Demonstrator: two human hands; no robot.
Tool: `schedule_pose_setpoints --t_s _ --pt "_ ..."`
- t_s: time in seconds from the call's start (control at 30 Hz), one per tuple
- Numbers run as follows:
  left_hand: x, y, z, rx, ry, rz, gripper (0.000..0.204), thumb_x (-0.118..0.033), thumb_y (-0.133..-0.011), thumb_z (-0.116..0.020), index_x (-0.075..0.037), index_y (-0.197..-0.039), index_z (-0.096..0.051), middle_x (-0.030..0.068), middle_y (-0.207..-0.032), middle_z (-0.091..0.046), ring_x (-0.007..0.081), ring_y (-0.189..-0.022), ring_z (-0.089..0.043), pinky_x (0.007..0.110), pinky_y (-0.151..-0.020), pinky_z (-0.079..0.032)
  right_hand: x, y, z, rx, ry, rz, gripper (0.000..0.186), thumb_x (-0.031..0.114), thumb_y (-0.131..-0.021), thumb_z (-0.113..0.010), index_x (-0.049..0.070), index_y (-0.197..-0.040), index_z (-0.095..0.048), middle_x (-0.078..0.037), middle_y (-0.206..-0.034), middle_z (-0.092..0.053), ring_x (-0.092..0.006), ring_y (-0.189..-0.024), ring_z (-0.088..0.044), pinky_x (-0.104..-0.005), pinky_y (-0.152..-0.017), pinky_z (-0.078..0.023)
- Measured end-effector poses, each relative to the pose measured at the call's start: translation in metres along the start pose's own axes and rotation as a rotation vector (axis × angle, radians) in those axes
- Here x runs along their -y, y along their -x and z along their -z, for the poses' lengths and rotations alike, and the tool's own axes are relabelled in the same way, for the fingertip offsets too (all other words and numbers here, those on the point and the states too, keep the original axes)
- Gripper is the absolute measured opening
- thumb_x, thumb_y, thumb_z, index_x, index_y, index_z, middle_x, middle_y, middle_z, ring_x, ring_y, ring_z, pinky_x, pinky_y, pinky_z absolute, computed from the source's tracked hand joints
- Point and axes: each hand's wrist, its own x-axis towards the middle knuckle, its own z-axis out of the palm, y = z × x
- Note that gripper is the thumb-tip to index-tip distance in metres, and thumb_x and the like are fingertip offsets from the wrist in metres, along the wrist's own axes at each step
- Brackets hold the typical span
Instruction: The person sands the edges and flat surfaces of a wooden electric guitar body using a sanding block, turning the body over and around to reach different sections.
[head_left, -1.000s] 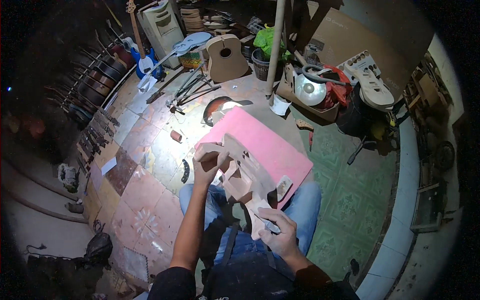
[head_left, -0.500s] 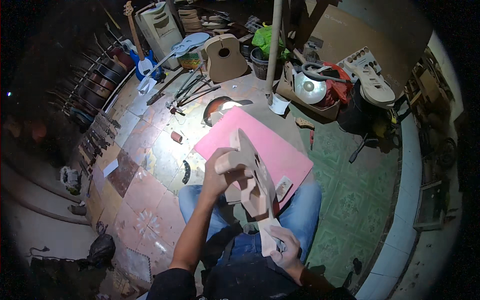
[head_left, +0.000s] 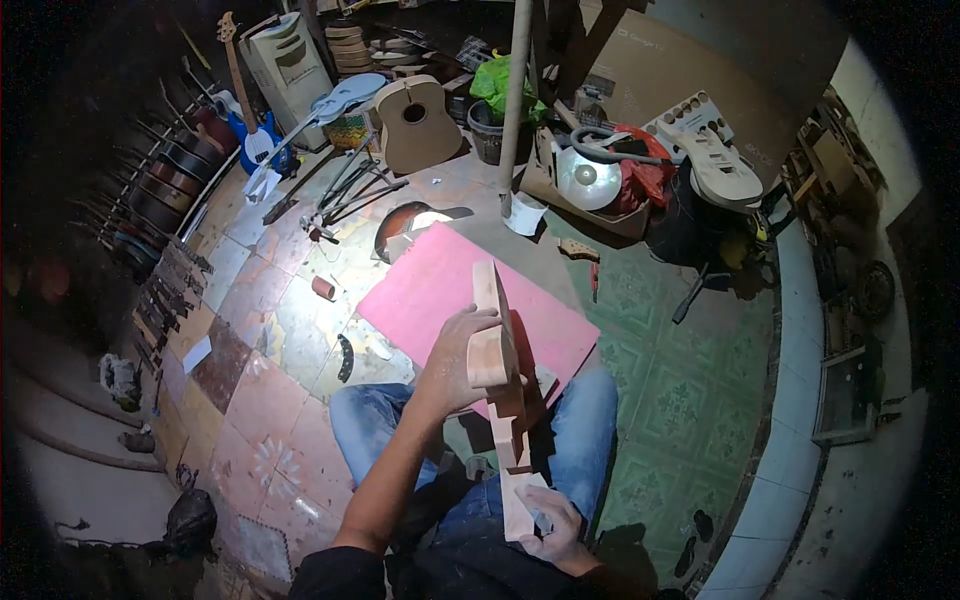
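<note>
An unfinished pale wooden guitar body (head_left: 493,358) stands on edge above my lap, its narrow side and stepped cutouts turned up toward me. My left hand (head_left: 452,365) is closed round its far part, with the thumb side near the rounded horn. At the near end my right hand (head_left: 556,530) is curled against the wood. A small greyish flat piece (head_left: 541,520) shows under its fingers; I cannot make out what it is. Beyond the body, a pink sheet (head_left: 440,280) lies on the floor before my knees.
A sunburst curved piece (head_left: 400,228) lies past the sheet. Red-handled tool (head_left: 594,282), black curved strip (head_left: 345,358) and brown cylinder (head_left: 323,288) are on the tiles. A pole (head_left: 515,110) rises ahead, near an acoustic guitar body (head_left: 420,135). Another pale body (head_left: 722,170) sits at right.
The guitar body has been turned more edge-on and upright, its face now hidden. Both hands have stayed on it, the right slightly lower. The whole view has shifted a little.
</note>
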Motion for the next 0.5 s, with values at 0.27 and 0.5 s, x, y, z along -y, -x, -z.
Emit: schedule_pose_setpoints --t_s 0.27,0.5 --pt "-0.03 0.019 -0.032 -0.124 0.176 0.089 0.072 -0.026 -0.062 -0.092 -0.006 -0.122 -0.059 0.0144 -0.121 -0.063 0.0314 -0.118 -0.06 0.041 -0.1 -0.048 -0.007 0.021 0.026 0.043 0.013 -0.062 0.061 0.05 -0.091 -0.066 -0.004 -0.119 -0.059 -0.025 -0.118 -0.063 -0.0391 -0.108 -0.064 -0.045 -0.094 -0.051" --pt "-0.005 0.027 -0.056 -0.053 0.166 0.0 0.089 -0.033 -0.052 -0.087 -0.005 -0.13 -0.055 0.0188 -0.133 -0.057 0.0396 -0.132 -0.049 0.049 -0.112 -0.037 -0.011 0.034 0.035 -0.001 0.039 -0.173 0.062 0.055 -0.095 -0.055 -0.003 -0.115 -0.062 -0.025 -0.116 -0.064 -0.0377 -0.105 -0.064 -0.0444 -0.092 -0.051"
